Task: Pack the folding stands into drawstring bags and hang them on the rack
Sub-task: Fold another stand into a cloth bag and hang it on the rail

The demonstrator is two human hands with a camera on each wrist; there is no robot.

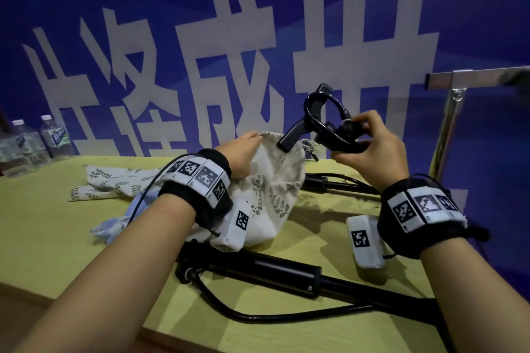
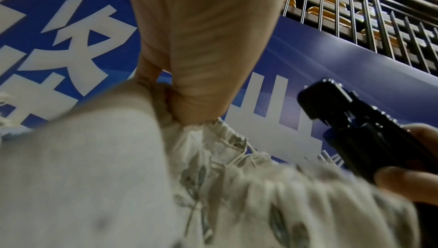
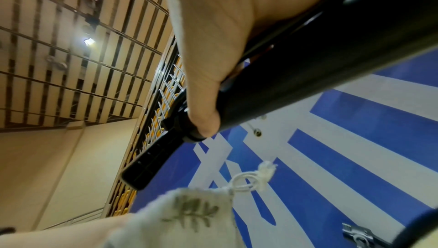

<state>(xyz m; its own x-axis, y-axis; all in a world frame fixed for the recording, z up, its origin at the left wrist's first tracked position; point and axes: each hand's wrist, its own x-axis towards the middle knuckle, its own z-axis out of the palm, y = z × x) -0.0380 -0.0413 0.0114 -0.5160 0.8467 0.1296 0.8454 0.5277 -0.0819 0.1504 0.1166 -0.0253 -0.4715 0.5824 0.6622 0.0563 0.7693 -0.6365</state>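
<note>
Head view: the left hand [image 1: 241, 152] pinches the gathered rim of a cream drawstring bag [image 1: 269, 189] printed with leaf sprigs, holding its mouth up above the yellow-green tabletop [image 1: 43, 223]. The right hand [image 1: 370, 152] is curled round a folded black stand [image 1: 321, 120], held in the air just right of the bag mouth; one flat end of the stand points down at the opening and meets the rim. A second black stand [image 1: 258, 269] lies flat on the tabletop near the front edge, and a third [image 1: 329, 183] lies behind the bag to the right. A flat leaf-print bag [image 1: 114, 183] and a pale blue cloth [image 1: 114, 226] lie to the left of the held bag. Water bottles [image 1: 54, 137] stand at the far left corner before a blue banner [image 1: 86, 8] with white characters. A metal rack bar [image 1: 473, 77] crosses the upper right.

Left wrist view: thumb and fingers [image 2: 201, 91] of the left hand are closed together on the puckered bag rim [image 2: 213, 139]; the black stand [image 2: 355, 130], gripped by right-hand fingertips [image 2: 407, 182], is just beside it to the right.

Right wrist view: the right hand [image 3: 213, 46] wraps the stand's black tube [image 3: 320, 68], thumb pressed along it. The stand's flat end [image 3: 147, 164] hangs just above the bag [image 3: 184, 214], whose knotted white cord [image 3: 251, 181] sticks up.
</note>
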